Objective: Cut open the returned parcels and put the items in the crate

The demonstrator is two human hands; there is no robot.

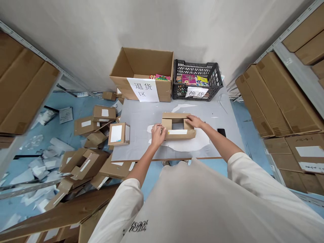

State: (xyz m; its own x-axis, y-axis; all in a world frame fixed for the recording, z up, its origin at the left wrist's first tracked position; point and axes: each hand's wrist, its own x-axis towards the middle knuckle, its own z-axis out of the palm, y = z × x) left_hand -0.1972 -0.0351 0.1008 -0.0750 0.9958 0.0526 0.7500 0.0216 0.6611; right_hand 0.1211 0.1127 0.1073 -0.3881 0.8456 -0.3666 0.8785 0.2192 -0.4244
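In front of me on the table lies a small brown cardboard box point(180, 137) with its flaps folded open and a white label along its near side. My left hand point(158, 135) grips the box's left end with curled fingers. At the far right corner, my right hand point(194, 121) is closed on a flap of the same box. Something pale shows through the box's opening, but I cannot tell what it is. Under the box is a torn sheet of white paper point(199, 143).
A large carton point(118, 86) and a black plastic crate point(215, 82), both holding colourful booklets, stand at the table's point(136, 114) back. A taped box point(118, 134) sits on the left, a phone point(221, 132) on the right. Discarded boxes point(86, 162) litter the floor.
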